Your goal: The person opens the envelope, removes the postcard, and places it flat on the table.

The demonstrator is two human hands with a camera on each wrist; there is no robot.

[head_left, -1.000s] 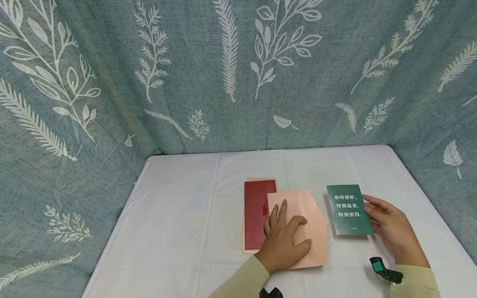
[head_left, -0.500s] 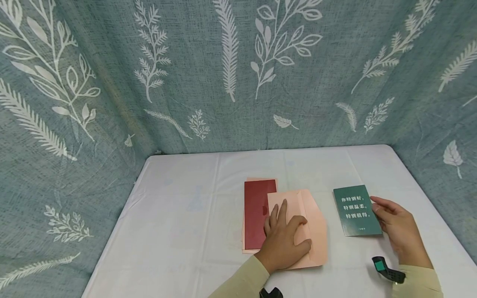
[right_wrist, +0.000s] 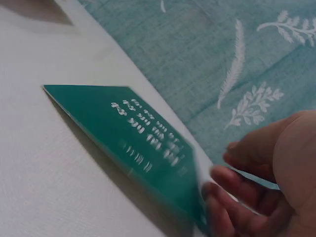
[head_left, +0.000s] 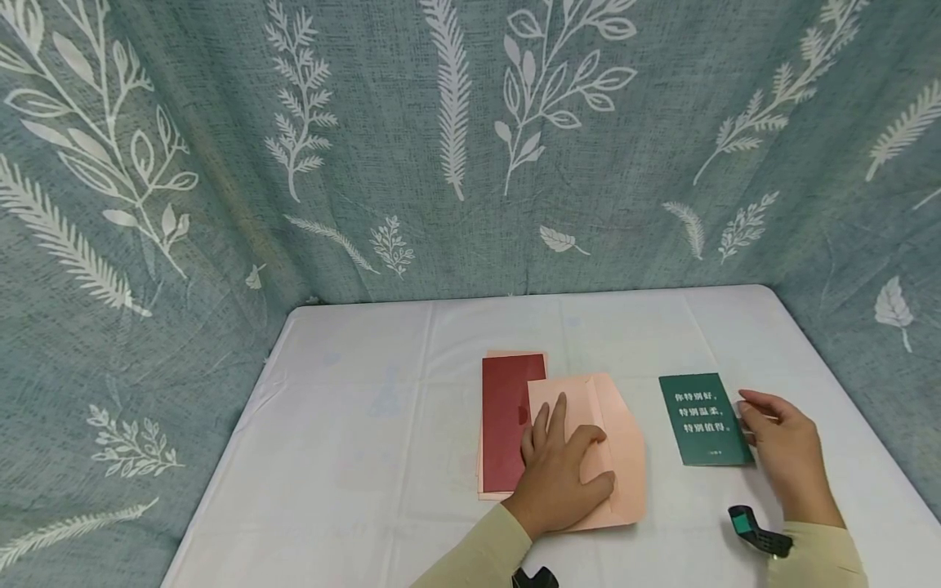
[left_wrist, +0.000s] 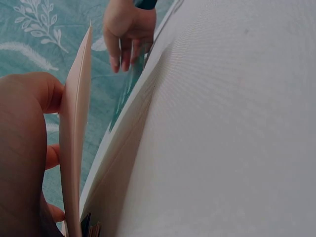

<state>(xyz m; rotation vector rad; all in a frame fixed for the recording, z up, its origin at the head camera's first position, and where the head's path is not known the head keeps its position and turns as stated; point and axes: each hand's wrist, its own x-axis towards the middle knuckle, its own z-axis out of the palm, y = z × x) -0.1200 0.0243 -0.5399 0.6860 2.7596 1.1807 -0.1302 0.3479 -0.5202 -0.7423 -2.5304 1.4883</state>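
Card (head_left: 707, 420), green with white writing, is on the right side of the white worktop (head_left: 353, 449). From the head, three big lines of writing and one small line below them can be seen. The right hand (head_left: 788, 449) is just beside the card's right edge. Its fingers are loose and a bit bent, with gaps between them, and they pinch nothing. It is hard to tell if a fingertip touches the card.

The left hand (head_left: 562, 474) is spread on a pink envelope (head_left: 625, 457), fingers apart. That envelope covers part of a dark red envelope (head_left: 506, 433), and pale pink paper peeks out from under the red one. The card and the pink envelope are apart, with white worktop between them.

Only the right wrist view looks along the card from low down. It shows the card's thin side and a dark shadow under the long edge. The corner near the fingers is blurry there.

The left wrist view sees the pink envelope from its side, so it looks like a thin strip, with bent fingers (left_wrist: 49, 96) against it. Farther off, the right hand hangs by a shiny green bit of the card. The red envelope shows clearly only from the head. So does the black band (head_left: 760, 535) with a green patch at the right wrist. Blue-green cloth (head_left: 367, 122) with white leaves stands behind the worktop.
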